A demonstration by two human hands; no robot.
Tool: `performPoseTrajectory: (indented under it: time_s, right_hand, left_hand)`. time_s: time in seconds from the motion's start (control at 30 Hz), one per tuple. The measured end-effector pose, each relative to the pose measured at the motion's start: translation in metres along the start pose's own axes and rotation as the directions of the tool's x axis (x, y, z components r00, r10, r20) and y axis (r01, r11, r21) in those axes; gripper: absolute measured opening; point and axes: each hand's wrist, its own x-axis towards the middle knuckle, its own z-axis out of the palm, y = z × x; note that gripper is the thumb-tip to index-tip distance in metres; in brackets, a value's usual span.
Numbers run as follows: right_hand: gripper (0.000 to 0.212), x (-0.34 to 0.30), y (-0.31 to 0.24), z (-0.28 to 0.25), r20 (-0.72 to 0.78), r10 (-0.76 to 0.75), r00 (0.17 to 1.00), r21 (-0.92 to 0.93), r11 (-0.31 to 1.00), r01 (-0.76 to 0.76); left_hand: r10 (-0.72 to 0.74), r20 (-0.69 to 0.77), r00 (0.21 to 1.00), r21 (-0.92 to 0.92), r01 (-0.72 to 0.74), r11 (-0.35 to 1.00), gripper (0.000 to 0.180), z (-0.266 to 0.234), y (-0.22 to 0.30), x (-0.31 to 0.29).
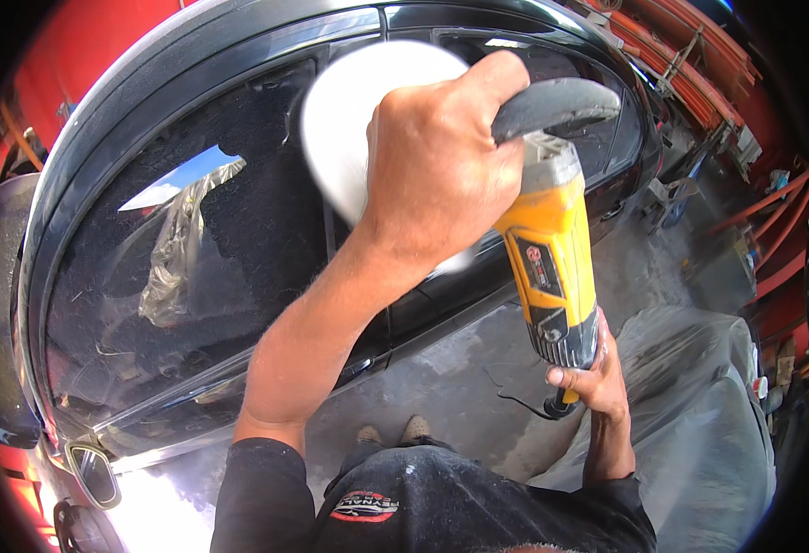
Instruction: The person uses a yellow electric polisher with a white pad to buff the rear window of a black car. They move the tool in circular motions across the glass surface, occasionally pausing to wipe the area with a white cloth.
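A yellow and black polishing machine (pixel 552 244) is held in both hands against the side of a black car (pixel 239 369). My left hand (pixel 441 170) wraps round its dark grey front loop handle (pixel 561 106). Lower down, my right hand (pixel 598 373) grips the rear end by the black vented housing; some of its fingers are hidden behind the machine. A white round polishing pad (pixel 349 120) lies over the pillar and window area, its outline blurred and partly covered by my left hand. From the machine's tail hangs a dark cord (pixel 520 401).
The car's side mirror (pixel 94 475) sticks out at the lower left. A translucent plastic sheet (pixel 681 415) drapes over something at the right. Red metal bars (pixel 782 221) and stacked orange-red pieces (pixel 699 46) stand at the far right. My shoes (pixel 414 429) rest on grey concrete.
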Motion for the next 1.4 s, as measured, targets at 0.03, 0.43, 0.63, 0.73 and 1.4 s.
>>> performPoseTrajectory:
  time_s: [0.03, 0.43, 0.63, 0.73, 1.4]
  right_hand:
    - [0.107, -0.004, 0.003, -0.002, 0.020, 0.036, 0.999, 0.000, 0.999, -0.036]
    - [0.104, -0.010, -0.035, 0.030, -0.231, -0.057, 0.971, -0.149, 0.989, 0.022]
    - [0.104, -0.058, 0.048, 0.082, -0.268, 0.046, 0.962, 0.032, 0.999, -0.039]
    - [0.102, -0.089, 0.092, 0.125, -0.287, 0.083, 0.954, 0.123, 0.991, -0.049]
    - [0.092, -0.074, 0.075, 0.165, -0.245, 0.038, 0.969, 0.291, 0.956, 0.036]
  left_hand:
    - [-0.020, 0.025, 1.000, 0.003, 0.020, 1.000, 0.014, -0.002, 0.001, -0.006]
    - [0.074, -0.032, 0.997, -0.061, -0.076, 0.995, 0.019, -0.001, -0.016, 0.035]
    - [0.060, 0.194, 0.979, -0.112, -0.039, 0.993, 0.014, -0.021, -0.017, -0.021]
    - [0.074, 0.331, 0.941, -0.166, -0.019, 0.986, 0.015, -0.040, -0.013, -0.062]
    - [0.104, 0.556, 0.825, -0.032, -0.104, 0.994, 0.016, -0.043, -0.003, -0.011]
